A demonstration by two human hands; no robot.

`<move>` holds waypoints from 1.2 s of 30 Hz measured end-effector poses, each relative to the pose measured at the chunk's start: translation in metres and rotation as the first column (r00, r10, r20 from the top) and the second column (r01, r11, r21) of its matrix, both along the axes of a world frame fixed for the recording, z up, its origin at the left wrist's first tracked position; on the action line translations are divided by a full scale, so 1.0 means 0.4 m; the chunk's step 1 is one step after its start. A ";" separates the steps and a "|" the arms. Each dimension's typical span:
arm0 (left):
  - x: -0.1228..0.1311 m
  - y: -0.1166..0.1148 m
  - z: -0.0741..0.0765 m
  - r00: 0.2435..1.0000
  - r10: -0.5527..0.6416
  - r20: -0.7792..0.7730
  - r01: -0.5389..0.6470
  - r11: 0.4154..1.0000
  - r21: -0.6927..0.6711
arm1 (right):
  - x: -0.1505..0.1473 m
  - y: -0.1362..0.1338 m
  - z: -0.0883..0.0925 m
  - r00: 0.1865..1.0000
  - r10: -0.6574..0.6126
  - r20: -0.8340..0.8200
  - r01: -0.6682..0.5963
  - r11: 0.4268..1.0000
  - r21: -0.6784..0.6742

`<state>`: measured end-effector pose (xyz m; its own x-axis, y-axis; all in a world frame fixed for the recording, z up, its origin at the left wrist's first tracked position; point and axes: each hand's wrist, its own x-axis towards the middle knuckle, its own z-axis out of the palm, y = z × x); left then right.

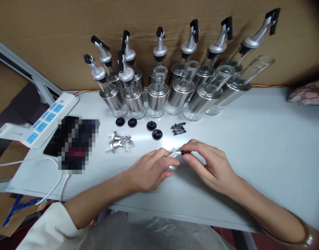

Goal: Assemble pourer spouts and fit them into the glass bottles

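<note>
My left hand is closed around a silver pourer spout low over the table's front part. At the spout's tip, my right hand pinches a small black piece between thumb and fingers. Several silver spout parts lie to the left of my left hand. Black round stoppers rest in front of the bottles, and several thin black levers lie to their right.
Glass bottles with steel bands stand along the cardboard backing, many with pourers on top. At the left are a white power strip, a dark phone, a blurred device and white cables. A patterned cloth lies far right.
</note>
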<state>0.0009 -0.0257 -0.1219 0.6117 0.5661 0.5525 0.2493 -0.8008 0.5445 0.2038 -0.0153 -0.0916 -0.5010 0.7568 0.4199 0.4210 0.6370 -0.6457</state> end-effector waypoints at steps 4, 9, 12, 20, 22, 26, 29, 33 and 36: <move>0.000 -0.002 0.003 0.999 0.002 -0.033 -0.001 1.000 0.004 | 0.000 0.002 0.002 0.998 0.015 0.067 -0.019 0.998 0.060; 0.000 -0.004 0.004 0.997 0.036 -0.073 -0.031 0.997 0.065 | 0.000 0.007 0.001 0.988 0.068 0.141 -0.076 0.996 0.049; -0.001 -0.005 0.005 0.995 0.040 -0.090 -0.033 0.997 0.069 | 0.002 0.010 0.000 0.986 0.078 0.144 -0.086 0.995 0.055; -0.001 -0.007 0.006 0.988 0.056 -0.146 -0.044 0.996 0.083 | 0.005 0.009 -0.006 0.988 0.098 0.121 -0.106 0.992 0.063; 0.000 -0.008 0.007 0.986 0.067 -0.154 -0.052 0.994 0.098 | 0.004 0.010 -0.006 0.989 0.099 0.112 -0.106 0.993 0.058; 0.001 -0.008 0.008 0.983 0.082 -0.162 -0.063 0.991 0.116 | 0.001 0.012 0.000 0.989 0.094 0.117 -0.100 0.994 0.051; 0.001 -0.007 0.006 0.980 0.064 -0.188 -0.046 0.994 0.099 | 0.001 0.012 0.003 0.988 0.089 0.125 -0.095 0.995 0.040; 0.001 -0.005 0.003 0.978 0.063 -0.198 -0.040 0.992 0.122 | 0.002 0.012 0.000 0.990 0.097 0.101 -0.101 0.994 0.039; -0.002 -0.005 0.002 0.972 0.046 -0.232 -0.025 0.995 0.096 | 0.002 0.013 0.000 0.992 0.095 0.085 -0.098 0.995 0.036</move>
<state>0.0000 -0.0276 -0.1212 0.7102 0.5436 0.4473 0.3900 -0.8328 0.3928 0.2045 -0.0102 -0.0915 -0.6051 0.6867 0.4029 0.4075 0.7019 -0.5842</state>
